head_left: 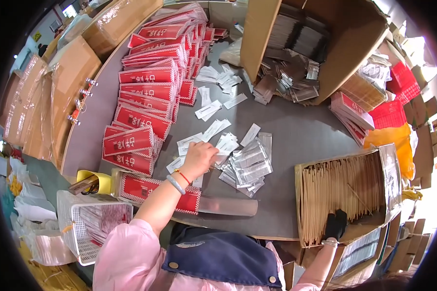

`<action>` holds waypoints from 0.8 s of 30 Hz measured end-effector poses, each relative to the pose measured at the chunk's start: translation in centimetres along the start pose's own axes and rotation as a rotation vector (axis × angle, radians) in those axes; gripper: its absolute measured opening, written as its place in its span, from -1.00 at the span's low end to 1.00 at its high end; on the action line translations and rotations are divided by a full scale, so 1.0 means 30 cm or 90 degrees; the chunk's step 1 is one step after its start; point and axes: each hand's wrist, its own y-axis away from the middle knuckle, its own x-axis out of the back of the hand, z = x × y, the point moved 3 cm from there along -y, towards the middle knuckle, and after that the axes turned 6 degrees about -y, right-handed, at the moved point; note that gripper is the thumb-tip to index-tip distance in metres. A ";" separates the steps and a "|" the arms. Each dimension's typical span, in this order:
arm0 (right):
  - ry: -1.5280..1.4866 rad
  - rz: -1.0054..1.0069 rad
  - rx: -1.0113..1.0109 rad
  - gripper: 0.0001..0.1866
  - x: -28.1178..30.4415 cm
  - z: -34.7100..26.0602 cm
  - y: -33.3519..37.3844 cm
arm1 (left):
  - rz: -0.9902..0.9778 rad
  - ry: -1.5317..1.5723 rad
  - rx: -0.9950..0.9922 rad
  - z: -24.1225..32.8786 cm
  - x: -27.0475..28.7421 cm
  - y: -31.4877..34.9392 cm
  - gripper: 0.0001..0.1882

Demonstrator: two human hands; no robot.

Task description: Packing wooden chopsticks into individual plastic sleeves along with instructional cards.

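My bare left hand, with a red string and a pale bangle at its wrist, reaches over the middle of the table. Its fingers are drawn together at a pile of small white slips, on something I cannot make out. Just right of it lie flat clear-and-silver packets in a loose heap. My right hand, in a black glove, is down in an open carton of thin wooden sticks. Its fingers close on sticks near the carton's front end; their tips are partly hidden.
Stacked red-and-white printed sleeves line the table's left side. A tipped carton with dark packets stands at the back. One red sleeve and a clear strip lie by the front edge. A white basket hangs near the left front.
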 end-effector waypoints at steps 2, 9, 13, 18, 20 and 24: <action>0.094 -0.121 -0.056 -0.64 -0.045 0.039 -0.023 | 0.039 -0.019 0.020 0.011 0.012 -0.021 -0.94; 0.068 -0.127 -0.108 -0.79 -0.045 -0.025 -0.055 | -0.112 -0.005 0.102 0.275 -0.101 -0.120 -0.62; 0.023 -0.138 -0.107 -0.79 -0.050 -0.053 -0.063 | -0.179 -0.014 0.142 0.263 -0.093 -0.144 -0.58; 0.026 -0.160 -0.146 -0.79 -0.037 -0.046 -0.056 | -0.102 0.293 0.128 0.241 -0.015 -0.106 -0.79; -0.039 -0.135 -0.184 -0.78 0.005 -0.050 -0.044 | -0.297 0.431 0.232 0.244 0.081 -0.036 -0.78; -0.305 -0.050 -0.143 -0.82 0.009 -0.094 -0.009 | -0.345 0.163 0.047 0.246 0.149 0.215 -0.71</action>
